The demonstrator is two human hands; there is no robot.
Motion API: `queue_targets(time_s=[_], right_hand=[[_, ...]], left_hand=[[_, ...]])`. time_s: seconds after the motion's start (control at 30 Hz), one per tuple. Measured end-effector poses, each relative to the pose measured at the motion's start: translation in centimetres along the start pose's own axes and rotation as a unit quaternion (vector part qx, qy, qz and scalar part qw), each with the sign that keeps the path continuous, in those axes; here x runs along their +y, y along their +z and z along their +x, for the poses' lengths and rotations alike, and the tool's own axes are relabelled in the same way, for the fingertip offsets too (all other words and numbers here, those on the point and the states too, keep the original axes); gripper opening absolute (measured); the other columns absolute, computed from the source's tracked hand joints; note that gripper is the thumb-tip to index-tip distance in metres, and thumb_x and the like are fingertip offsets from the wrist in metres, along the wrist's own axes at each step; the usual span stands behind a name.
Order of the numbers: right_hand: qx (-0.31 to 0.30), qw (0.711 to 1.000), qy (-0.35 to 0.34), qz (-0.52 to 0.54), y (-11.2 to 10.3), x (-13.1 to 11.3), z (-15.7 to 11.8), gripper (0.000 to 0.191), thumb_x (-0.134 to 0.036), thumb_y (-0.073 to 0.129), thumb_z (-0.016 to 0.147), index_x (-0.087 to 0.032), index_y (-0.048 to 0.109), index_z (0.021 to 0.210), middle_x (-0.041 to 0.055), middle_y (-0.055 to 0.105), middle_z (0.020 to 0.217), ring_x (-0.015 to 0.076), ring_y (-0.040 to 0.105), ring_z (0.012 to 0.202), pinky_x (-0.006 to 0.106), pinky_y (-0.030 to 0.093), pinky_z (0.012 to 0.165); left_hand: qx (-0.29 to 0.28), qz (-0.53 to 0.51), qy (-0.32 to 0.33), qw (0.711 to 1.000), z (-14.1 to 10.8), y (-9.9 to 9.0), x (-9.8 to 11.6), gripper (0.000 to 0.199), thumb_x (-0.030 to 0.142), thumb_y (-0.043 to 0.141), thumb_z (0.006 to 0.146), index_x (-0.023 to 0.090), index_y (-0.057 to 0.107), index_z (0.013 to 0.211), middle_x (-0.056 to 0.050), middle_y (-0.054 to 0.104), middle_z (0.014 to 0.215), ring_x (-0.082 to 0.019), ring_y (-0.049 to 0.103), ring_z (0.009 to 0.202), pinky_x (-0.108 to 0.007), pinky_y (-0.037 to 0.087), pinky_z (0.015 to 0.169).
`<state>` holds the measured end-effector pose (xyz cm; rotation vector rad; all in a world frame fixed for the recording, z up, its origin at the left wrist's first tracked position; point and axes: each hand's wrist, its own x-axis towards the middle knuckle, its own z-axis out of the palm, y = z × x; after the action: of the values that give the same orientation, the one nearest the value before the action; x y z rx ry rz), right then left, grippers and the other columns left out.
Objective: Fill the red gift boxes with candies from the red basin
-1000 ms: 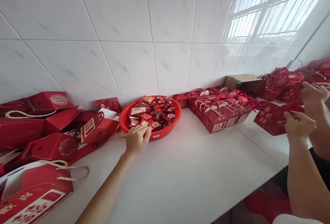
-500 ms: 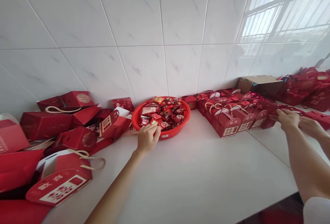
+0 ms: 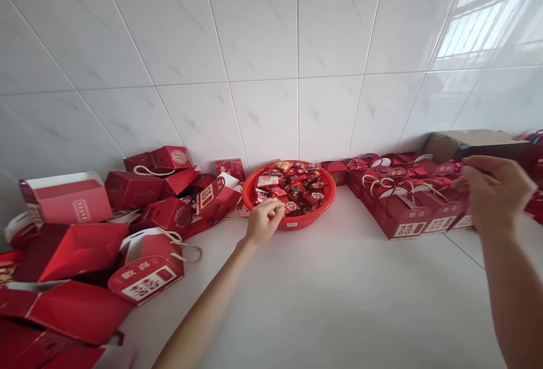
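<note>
A round red plastic basin (image 3: 303, 221) filled with wrapped candies (image 3: 297, 188) stands against the tiled wall. My left hand (image 3: 263, 221) is over its near left rim, among the candies there. Its fingers are curled with the thumb against them, and what they hold, if anything, is hidden. To the right, my right hand (image 3: 500, 185) is raised in front of the row of red gift boxes (image 3: 403, 216). Its fingers bend to the left and are smeared by motion, so I cannot see whether it holds anything.
A heap of unfolded and half-folded red boxes (image 3: 76, 253) covers the left side of the white table (image 3: 322, 295). Several closed boxes with cord handles line the right. A brown cardboard box (image 3: 475, 140) sits behind them by the wall.
My view has turned left, showing more of the box heap. My right hand has lifted from the boxes and come nearer. Another arm at the far right has left view. My left hand stays at the basin.
</note>
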<state>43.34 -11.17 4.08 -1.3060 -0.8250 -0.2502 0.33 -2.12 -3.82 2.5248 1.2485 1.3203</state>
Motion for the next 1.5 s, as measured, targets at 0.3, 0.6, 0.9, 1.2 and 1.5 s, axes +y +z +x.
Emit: queue_targets(time_s=[0.3, 0.6, 0.9, 1.2, 1.5], right_hand=[[-0.524, 0.830, -0.086, 0.171, 7.3, -9.3, -11.5, 0.018, -0.032, 0.060, 0.092, -0.019, 0.072, 0.094, 0.0076, 0.073, 0.093, 0.0136, 0.065, 0.061, 0.027, 0.054, 0.055], [-0.646, 0.706, -0.121, 0.262, 11.9, -13.7, -16.5, 0.014, -0.015, 0.054, 0.089, -0.018, 0.067, 0.086, 0.0046, 0.067, 0.086, 0.0133, 0.060, 0.069, 0.025, 0.051, 0.061], [-0.601, 0.738, -0.128, 0.281, 13.0, -15.2, -17.1, 0.017, -0.020, 0.055, 0.092, -0.020, 0.069, 0.103, 0.0089, 0.067, 0.111, 0.0143, 0.062, 0.077, 0.028, 0.054, 0.069], [-0.567, 0.772, -0.124, 0.260, 10.8, -16.0, -15.4, 0.034, -0.032, 0.063, 0.093, -0.021, 0.061, 0.125, -0.0022, 0.059, 0.072, 0.0119, 0.054, 0.059, 0.024, 0.047, 0.056], [-0.659, 0.708, -0.221, 0.127, 7.7, -15.0, -11.2, 0.052, -0.011, 0.041, 0.094, -0.022, 0.051, 0.144, -0.0045, 0.061, 0.065, 0.0102, 0.046, 0.048, 0.023, 0.039, 0.050]], left_hand=[[0.093, 0.151, -0.263, 0.948, 4.9, -5.7, -6.6, 0.022, 0.024, 0.060, 0.079, 0.020, 0.080, 0.088, -0.017, 0.065, 0.123, -0.037, 0.058, 0.120, -0.052, 0.044, 0.106], [0.098, 0.200, -0.345, 0.912, 5.3, -8.0, -8.1, 0.025, 0.029, 0.055, 0.081, 0.015, 0.075, 0.076, -0.023, 0.075, 0.090, -0.040, 0.069, 0.091, -0.047, 0.053, 0.076], [0.177, 0.131, -0.300, 0.928, 4.6, -15.1, -2.2, 0.021, 0.029, 0.068, 0.077, 0.020, 0.079, 0.093, -0.009, 0.080, 0.105, -0.033, 0.071, 0.107, -0.046, 0.056, 0.094], [-0.126, -0.123, -0.169, 0.970, 2.2, -13.4, 7.3, 0.056, 0.028, 0.074, 0.073, 0.025, 0.071, 0.129, -0.004, 0.069, 0.133, -0.032, 0.065, 0.124, -0.042, 0.058, 0.101], [-0.255, -0.123, -0.112, 0.953, 1.0, -12.3, 7.0, 0.081, 0.026, 0.080, 0.071, 0.031, 0.054, 0.147, -0.004, 0.055, 0.150, -0.033, 0.051, 0.139, -0.046, 0.049, 0.113]])
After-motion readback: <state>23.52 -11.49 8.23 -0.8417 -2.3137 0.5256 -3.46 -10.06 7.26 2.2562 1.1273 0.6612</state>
